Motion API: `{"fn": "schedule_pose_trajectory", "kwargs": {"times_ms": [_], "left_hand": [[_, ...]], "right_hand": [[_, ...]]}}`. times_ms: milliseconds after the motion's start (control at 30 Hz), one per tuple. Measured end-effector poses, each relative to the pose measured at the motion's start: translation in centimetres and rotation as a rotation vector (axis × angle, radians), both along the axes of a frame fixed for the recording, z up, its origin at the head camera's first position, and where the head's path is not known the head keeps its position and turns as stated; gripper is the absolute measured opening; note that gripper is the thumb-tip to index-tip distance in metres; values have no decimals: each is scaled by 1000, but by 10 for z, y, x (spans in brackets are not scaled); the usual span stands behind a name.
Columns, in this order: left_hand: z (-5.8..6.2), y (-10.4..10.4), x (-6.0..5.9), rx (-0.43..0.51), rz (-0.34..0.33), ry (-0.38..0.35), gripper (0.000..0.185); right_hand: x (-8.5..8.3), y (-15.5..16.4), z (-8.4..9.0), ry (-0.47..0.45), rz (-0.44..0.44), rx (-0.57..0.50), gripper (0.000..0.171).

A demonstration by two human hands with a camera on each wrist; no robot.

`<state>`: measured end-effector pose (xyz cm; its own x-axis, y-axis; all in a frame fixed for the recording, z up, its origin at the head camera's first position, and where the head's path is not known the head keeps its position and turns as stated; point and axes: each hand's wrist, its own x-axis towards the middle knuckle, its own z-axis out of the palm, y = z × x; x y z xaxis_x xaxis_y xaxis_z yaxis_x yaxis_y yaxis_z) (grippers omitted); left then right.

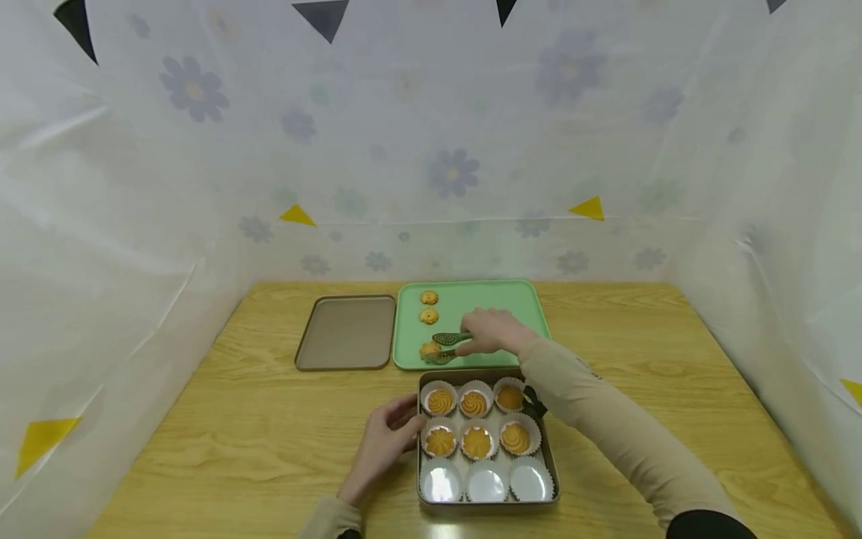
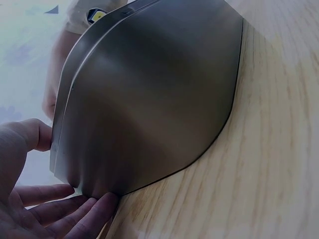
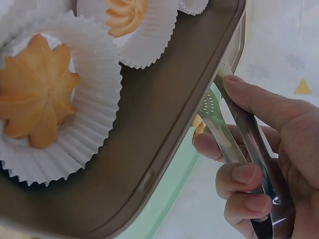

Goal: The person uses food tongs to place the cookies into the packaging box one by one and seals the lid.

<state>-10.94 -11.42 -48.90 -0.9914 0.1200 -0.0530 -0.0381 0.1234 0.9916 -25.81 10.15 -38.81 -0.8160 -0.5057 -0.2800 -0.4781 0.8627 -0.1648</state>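
Nearest the camera sits the tin (image 1: 486,509), a square metal box on the wooden surface (image 1: 269,434), holding nine white paper cups in three rows. Six cups, the far and middle rows, each hold a cookie; the three near cups (image 1: 486,483) are bare.

The left hand (image 1: 385,442) rests against the tin's left wall, fingers fairly straight and touching the metal, steadying rather than gripping it.

The right hand (image 1: 494,332) reaches over the green tray (image 1: 512,299) beyond the tin and grips a pair of tongs (image 1: 450,340), fingers curled round the two arms. The tong tips are at a cookie (image 1: 429,349) near the tray's near-left corner; whether they have closed on it I cannot tell. Two more cookies (image 1: 429,307) lie further back on the tray.

Left of the tray lies a flat brown lid (image 1: 346,332).

Judging by this, the filling is about two thirds done: three cups left, three cookies left on the tray.

No brand, label or writing can be read anywhere.
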Motion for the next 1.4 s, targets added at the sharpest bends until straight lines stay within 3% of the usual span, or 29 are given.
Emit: {"fn": "schedule_pose_trajectory", "kwargs": {"times_ms": [267, 567, 900, 1400], "left_hand": [[2, 6, 1, 13, 18, -16, 53], [1, 12, 1, 45, -19, -24, 54], [2, 16, 6, 50, -12, -32, 54], [-1, 13, 7, 48, -3, -32, 53]], "right_hand": [[-1, 5, 0, -8, 3, -3, 50], [5, 15, 4, -9, 8, 0, 50], [8, 25, 12, 1, 11, -11, 54], [24, 38, 20, 69, 100, -120, 28]]}}
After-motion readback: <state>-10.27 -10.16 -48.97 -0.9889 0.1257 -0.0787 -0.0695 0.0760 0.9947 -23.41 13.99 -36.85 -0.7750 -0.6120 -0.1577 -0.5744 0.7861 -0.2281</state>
